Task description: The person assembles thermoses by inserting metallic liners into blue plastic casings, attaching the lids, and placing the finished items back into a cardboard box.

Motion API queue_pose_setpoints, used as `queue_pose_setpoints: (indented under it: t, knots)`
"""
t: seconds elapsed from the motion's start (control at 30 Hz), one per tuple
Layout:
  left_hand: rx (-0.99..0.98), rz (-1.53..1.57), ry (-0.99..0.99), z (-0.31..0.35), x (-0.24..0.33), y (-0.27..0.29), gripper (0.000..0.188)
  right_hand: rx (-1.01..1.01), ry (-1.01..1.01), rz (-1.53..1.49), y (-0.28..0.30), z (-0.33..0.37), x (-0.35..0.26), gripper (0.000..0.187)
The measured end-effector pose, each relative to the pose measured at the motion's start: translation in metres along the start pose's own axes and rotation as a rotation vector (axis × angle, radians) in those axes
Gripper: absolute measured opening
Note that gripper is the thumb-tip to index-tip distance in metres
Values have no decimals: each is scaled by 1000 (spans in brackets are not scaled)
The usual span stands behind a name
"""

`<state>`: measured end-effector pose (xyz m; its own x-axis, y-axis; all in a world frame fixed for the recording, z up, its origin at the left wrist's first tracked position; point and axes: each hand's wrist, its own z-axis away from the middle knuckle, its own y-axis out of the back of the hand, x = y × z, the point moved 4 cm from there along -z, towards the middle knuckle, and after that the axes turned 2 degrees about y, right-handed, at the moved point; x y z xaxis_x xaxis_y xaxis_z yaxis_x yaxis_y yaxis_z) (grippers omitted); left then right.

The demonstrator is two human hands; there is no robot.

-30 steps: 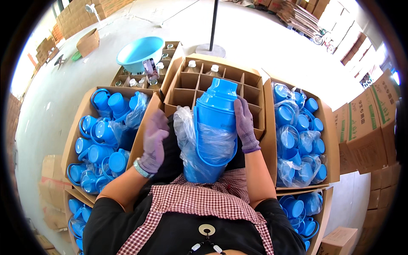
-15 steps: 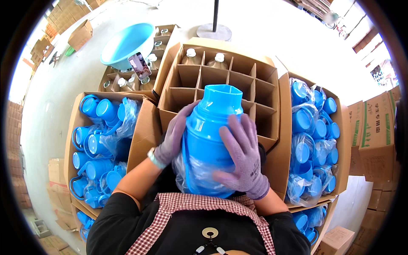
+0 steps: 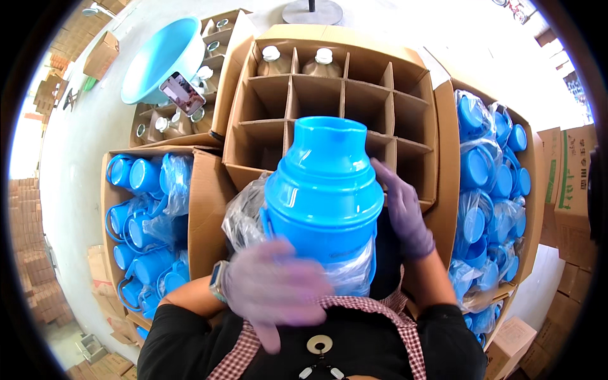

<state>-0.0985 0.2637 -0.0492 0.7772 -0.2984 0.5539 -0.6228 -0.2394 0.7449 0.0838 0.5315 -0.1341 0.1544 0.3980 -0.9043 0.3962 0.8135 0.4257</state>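
Note:
A blue plastic thermos flask (image 3: 324,196) stands upright in front of my body, its narrower neck part toward the top. Clear plastic bag film (image 3: 246,212) bunches at its left side and wraps its lower part. My left hand (image 3: 272,285), in a purple glove, passes before the flask's lower left. It is blurred, but its fingers look stretched out and the thumb is apart. Along the flask's right side is my right hand (image 3: 407,218), also gloved, with fingers extended and the fingertips near the flask's shoulder; whether they touch it I cannot tell.
Ahead is a divided carton (image 3: 285,166) holding two white-capped bottles (image 3: 323,62). Cartons of blue flask parts stand left (image 3: 147,174) and right (image 3: 475,168). A light-blue basin (image 3: 161,60) and a phone (image 3: 182,94) sit over another bottle carton at the far left.
My left hand has left the flask's upper left side and swept down across its lower front. My right hand has moved from the flask's front to its right side. The view has shifted.

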Motion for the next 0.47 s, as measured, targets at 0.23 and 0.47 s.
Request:
queue_pose_setpoints:
  t: [0.23, 0.47]
  knots:
    - [120, 512, 779, -20, -10, -11, 111, 42, 24, -316, -12, 0, -61, 89]
    - [315, 578, 698, -58, -31, 11, 105, 179, 477, 18, -22, 9, -96, 107]
